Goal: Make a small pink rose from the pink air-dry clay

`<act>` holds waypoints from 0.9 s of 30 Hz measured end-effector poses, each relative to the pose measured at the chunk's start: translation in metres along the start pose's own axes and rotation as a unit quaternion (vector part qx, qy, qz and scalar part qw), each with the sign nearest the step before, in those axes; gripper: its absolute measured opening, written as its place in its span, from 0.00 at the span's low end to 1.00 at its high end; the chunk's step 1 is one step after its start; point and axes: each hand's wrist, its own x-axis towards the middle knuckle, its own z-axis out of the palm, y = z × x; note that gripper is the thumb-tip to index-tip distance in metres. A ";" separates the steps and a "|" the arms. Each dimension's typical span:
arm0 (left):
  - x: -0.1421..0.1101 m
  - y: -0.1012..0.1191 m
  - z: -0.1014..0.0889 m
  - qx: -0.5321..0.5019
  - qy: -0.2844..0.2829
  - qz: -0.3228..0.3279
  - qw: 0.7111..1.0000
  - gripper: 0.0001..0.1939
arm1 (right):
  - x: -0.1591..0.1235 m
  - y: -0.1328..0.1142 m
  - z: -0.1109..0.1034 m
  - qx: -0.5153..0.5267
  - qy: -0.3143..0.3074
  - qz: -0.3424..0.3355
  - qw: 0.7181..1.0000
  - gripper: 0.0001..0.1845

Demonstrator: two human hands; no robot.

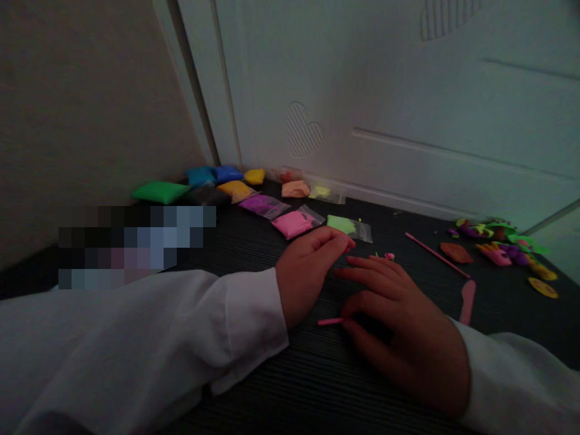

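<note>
My left hand [308,272] is closed in a pinch above the dark table. A small reddish-pink bit shows at its fingertips, too small to make out. Between the thumb and forefinger of my right hand [394,320] is a thin pink stick [330,322], its free end pointing left; the other fingers stretch toward my left hand. Just beyond the right fingers lies a small pink and green clay piece [389,257]. A bag of pink clay [293,222] and a bag of light green clay [342,224] lie behind my left hand.
More clay packs, among them green [161,192], orange [235,191] and purple [260,204], lie toward the white panel [362,90]. At right are a pink rod [437,255], a pink plastic knife [468,302], a brown-orange slab [456,252] and colourful clay pieces [498,254].
</note>
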 end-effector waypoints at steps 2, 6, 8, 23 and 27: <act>0.000 0.001 0.000 -0.001 -0.002 0.002 1.000 0.11 | -0.002 0.004 -0.002 -0.005 0.007 -0.010 1.000 0.06; 0.000 0.002 0.001 -0.006 -0.004 0.001 1.000 0.11 | -0.006 0.011 -0.005 -0.019 0.009 -0.019 1.000 0.07; 0.000 0.002 0.000 -0.009 -0.005 0.001 1.000 0.11 | -0.007 0.013 -0.006 -0.022 0.005 -0.020 1.000 0.07; 0.000 0.002 -0.001 -0.009 -0.016 -0.012 1.000 0.11 | -0.008 0.013 -0.008 0.004 -0.020 -0.018 1.000 0.03; -0.001 0.002 -0.001 -0.006 -0.014 -0.009 1.000 0.11 | -0.012 0.007 -0.007 -0.027 0.003 -0.011 1.000 0.06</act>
